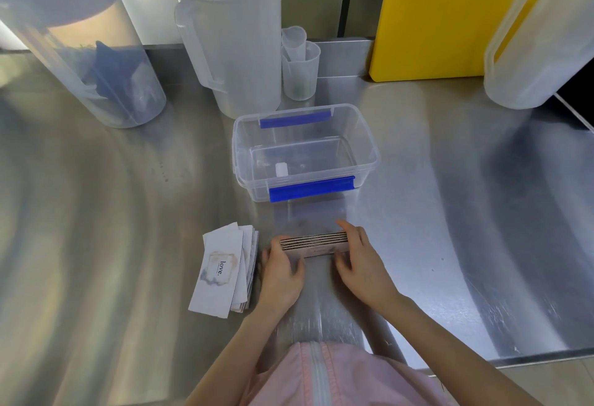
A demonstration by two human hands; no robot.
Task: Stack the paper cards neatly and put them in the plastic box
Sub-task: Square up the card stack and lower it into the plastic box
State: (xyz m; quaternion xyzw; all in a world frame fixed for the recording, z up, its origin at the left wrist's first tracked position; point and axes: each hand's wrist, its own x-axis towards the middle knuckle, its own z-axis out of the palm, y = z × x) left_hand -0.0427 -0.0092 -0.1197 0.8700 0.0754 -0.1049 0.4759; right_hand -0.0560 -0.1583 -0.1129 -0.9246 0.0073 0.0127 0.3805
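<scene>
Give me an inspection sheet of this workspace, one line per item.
Surface: steel counter, reflective.
Job's things: card stack held on edge between both hands; loose card pile lying left of it; plastic box open, no cards inside, a small white object in it.
Clutter: large jug, small beakers, tilted container, jug at right.
Hands: left hand and right hand grip the stack's ends.
Cables: nothing seen.
Surroundings: yellow board against the wall.

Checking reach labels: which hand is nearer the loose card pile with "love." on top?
Left. The left hand sits just beside the loose card pile, on its right edge. The right hand is farther right, across the held stack.
</scene>
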